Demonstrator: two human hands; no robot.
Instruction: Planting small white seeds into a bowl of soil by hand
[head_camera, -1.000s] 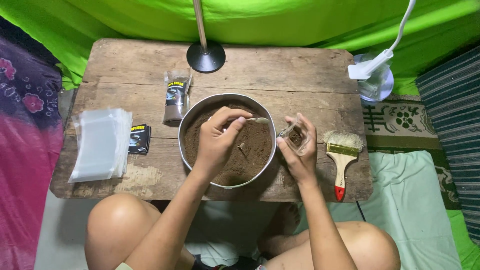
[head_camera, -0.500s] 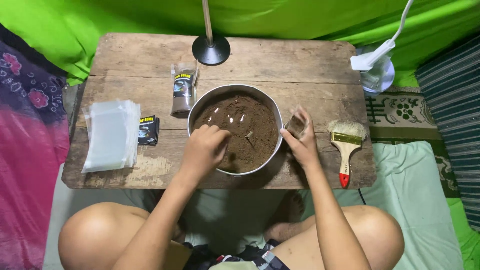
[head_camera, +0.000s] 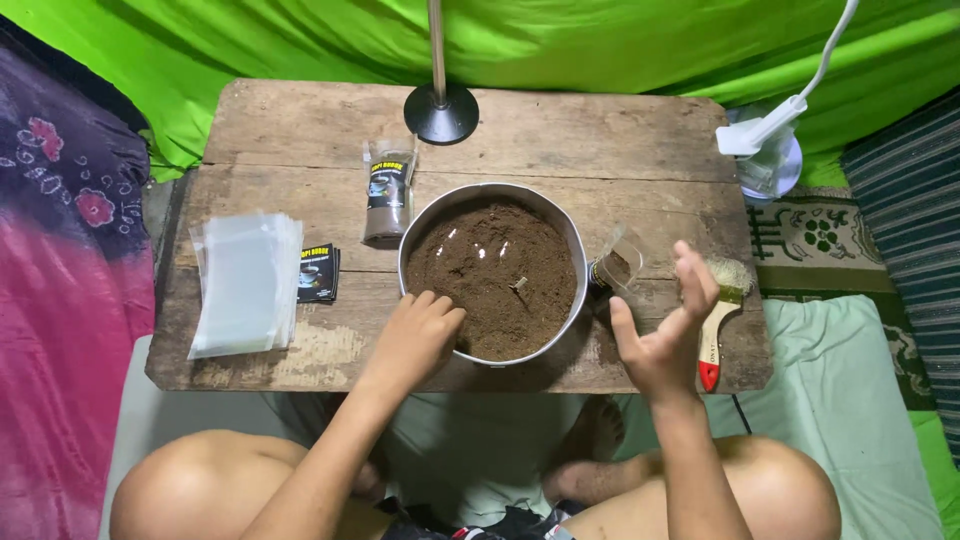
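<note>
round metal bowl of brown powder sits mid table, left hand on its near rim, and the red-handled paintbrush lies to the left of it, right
Not quite. In the head view the round metal bowl of brown powder does sit mid-table on the worn wooden table, with the left hand on its near rim, but the red-handled paintbrush lies to the right of it, beyond the open right hand.

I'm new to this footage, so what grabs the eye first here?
A round metal bowl of brown powder sits mid-table, the left hand resting on its near rim. The right hand hovers open beside a small clear pouch at the bowl's right. Bright green cloth fills the back.
</note>
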